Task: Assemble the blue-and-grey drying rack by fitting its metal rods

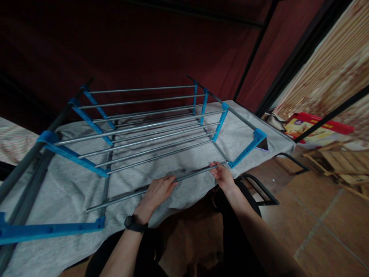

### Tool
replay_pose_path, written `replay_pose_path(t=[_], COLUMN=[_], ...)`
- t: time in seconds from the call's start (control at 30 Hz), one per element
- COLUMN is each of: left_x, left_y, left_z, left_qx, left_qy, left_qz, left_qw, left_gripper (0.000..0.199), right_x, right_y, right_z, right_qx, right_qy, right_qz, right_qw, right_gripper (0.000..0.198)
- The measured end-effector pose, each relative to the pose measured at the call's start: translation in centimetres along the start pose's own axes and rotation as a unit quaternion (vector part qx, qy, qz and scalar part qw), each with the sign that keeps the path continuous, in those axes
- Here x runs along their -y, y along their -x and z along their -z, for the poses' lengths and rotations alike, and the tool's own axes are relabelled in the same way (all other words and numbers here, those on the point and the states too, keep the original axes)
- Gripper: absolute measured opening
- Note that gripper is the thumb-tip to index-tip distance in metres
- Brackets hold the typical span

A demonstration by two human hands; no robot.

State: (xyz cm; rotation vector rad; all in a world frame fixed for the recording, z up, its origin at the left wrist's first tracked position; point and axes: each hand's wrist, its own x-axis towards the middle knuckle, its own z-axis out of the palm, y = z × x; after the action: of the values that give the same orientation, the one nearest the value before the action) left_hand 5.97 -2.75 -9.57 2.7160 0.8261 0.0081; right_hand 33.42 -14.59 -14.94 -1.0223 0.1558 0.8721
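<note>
A grey metal rod lies across the front of a partly assembled rack with metal bars and blue plastic brackets. My left hand, with a black watch on its wrist, is closed over the rod's middle. Near the rod's right end, my right hand grips it with bent fingers. That end is close to the front right blue bracket; whether it sits inside cannot be seen. At the left, the rod's end is loose, apart from the front left blue bracket.
The rack stands on a grey cloth over a table. A dark flat object lies behind the right bracket. To the right are a black metal chair frame, a red and yellow box and wooden furniture. Dark red panels close off the back.
</note>
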Motion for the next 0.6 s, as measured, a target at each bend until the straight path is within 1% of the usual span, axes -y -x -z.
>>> replay_pose_path(t=[0.13,0.27,0.37,0.5,0.6], left_x=[-0.1,-0.5,-0.5,0.2,0.9], left_y=[-0.3,-0.5,0.1,1.9,3.7], left_z=[0.3,0.6,0.8,1.0,1.0], left_qx=[-0.018,-0.045,-0.063,-0.072,-0.095], left_qy=[-0.004,-0.026,-0.039,-0.061,-0.079], left_qz=[0.000,-0.005,0.005,0.062,0.114], left_qw=[1.000,0.999,0.997,0.994,0.986], left_gripper=[0.033,0.033,0.030,0.027,0.026], right_x=[0.1,-0.1,0.0,1.1,1.7], right_y=[0.2,0.6,0.7,0.3,-0.2], right_z=[-0.2,-1.1,-1.7,-2.0,-1.7], right_qx=[0.013,0.053,0.078,0.091,0.093], right_qy=[0.000,0.002,0.003,-0.001,0.003], right_qz=[-0.014,-0.041,-0.054,-0.047,-0.044], right_qw=[1.000,0.998,0.995,0.995,0.995], right_gripper=[0.013,0.017,0.018,0.016,0.014])
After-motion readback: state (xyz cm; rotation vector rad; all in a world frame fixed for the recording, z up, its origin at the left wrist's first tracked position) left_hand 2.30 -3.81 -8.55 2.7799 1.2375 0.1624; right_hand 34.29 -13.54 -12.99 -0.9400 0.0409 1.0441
